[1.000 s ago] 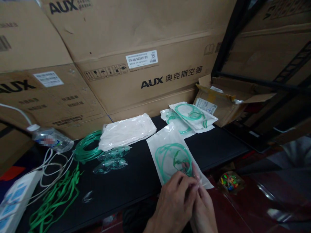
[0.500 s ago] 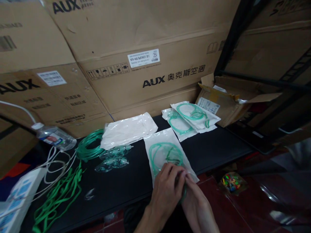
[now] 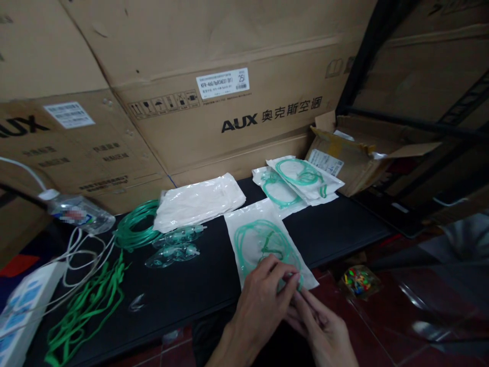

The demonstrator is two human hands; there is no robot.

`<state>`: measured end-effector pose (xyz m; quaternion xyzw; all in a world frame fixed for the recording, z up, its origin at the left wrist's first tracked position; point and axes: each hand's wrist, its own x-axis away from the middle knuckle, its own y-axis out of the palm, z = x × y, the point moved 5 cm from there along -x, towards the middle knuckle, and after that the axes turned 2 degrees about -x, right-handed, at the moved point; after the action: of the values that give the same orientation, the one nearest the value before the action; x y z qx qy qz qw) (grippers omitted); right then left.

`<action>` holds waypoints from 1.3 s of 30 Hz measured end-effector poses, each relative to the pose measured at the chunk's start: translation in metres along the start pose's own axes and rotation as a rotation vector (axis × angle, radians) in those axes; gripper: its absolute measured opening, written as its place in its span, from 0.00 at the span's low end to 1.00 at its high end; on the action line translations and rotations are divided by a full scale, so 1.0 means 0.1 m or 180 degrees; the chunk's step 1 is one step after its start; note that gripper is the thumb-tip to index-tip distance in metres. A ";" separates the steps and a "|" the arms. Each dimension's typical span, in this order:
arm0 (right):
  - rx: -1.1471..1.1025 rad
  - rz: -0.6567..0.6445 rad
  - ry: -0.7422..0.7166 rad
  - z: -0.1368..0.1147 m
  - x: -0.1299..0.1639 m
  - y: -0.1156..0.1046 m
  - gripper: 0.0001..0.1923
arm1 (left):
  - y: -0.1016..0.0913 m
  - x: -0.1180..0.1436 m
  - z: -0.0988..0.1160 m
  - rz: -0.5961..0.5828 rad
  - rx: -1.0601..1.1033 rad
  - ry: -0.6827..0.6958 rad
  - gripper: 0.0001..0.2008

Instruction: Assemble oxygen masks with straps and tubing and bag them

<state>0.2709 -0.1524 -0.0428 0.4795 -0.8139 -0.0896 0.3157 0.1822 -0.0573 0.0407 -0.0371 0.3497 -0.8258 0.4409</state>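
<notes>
A clear-fronted white pouch (image 3: 239, 232) with coiled green tubing (image 3: 244, 239) and a darker green strap inside lies at the front edge of the black table. My left hand (image 3: 263, 295) is closed at the pouch's near end, fingertips pinched together. Against it, my right hand (image 3: 323, 323) is also closed, its fingers bent at the same end. A bit of green shows beside the fingertips. The pouch's near edge is hidden under both hands. To the left lie small clear-green plastic masks (image 3: 173, 255) in two rows.
Behind are a stack of white pouches (image 3: 200, 201), filled pouches (image 3: 300, 176) and an open carton (image 3: 344, 158). At left lie a green tubing coil (image 3: 137, 227), green straps (image 3: 89, 306), a bottle (image 3: 82, 211), white cables and a power strip (image 3: 32, 311). Large cartons (image 3: 183, 137) stand behind.
The view has shifted slightly. My right hand has turned and moved a little right and down, fingers now more bent. The green piece hanging below the hands is no longer visible there.
</notes>
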 end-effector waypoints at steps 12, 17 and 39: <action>0.1282 0.0521 -0.1040 -0.10 -0.15 -0.07 0.21 | 0.05 0.19 0.13 0.0064 -0.0313 0.0445 0.07; 0.1284 0.0435 -0.0902 -0.14 -0.10 -0.05 0.22 | -0.21 0.45 -0.13 0.0348 -0.0945 0.0501 0.27; 0.4289 -0.0636 -0.2941 -0.52 -0.37 -0.04 0.14 | -0.24 0.82 -0.65 0.0997 -0.1552 0.0029 0.14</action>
<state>0.3175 -0.1153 -0.0201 0.5511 -0.6945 0.2021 -0.4160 0.0914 -0.0754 -0.0140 -0.0838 0.5413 -0.6394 0.5395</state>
